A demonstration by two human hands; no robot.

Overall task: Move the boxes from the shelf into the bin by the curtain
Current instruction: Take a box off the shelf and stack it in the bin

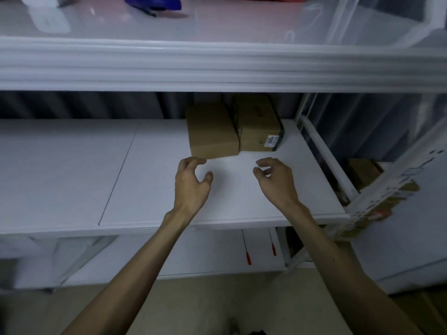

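Boxes [217, 141] of brown cardboard, two of them, stand side by side and touching at the back of the middle shelf [72, 170], just right of the frame's centre. The left box [210, 126] reaches a little nearer the camera. The right box [256, 119] has a white label [271, 140] and a dark green edge on its near right corner.

The left hand [191, 182] hovers over the shelf board directly below the left box. Its fingers [194, 162] are loosely curled, the thumb is spread apart and it holds nothing. Its fingertips are almost at the box's near lower edge, but whether they touch it cannot be told.

The right hand [278, 180], lower right of the boxes, is also loosely curled and empty. Its fingertips stop short of the right box, with bare shelf between them.

A dark pleated curtain [72, 105] hangs behind the shelf. On the top shelf lie a blue stapler [154, 3] at upper centre and a clear plastic container [362, 18] at upper right. More brown cardboard [362, 172] shows at the right, past the shelf's white frame.
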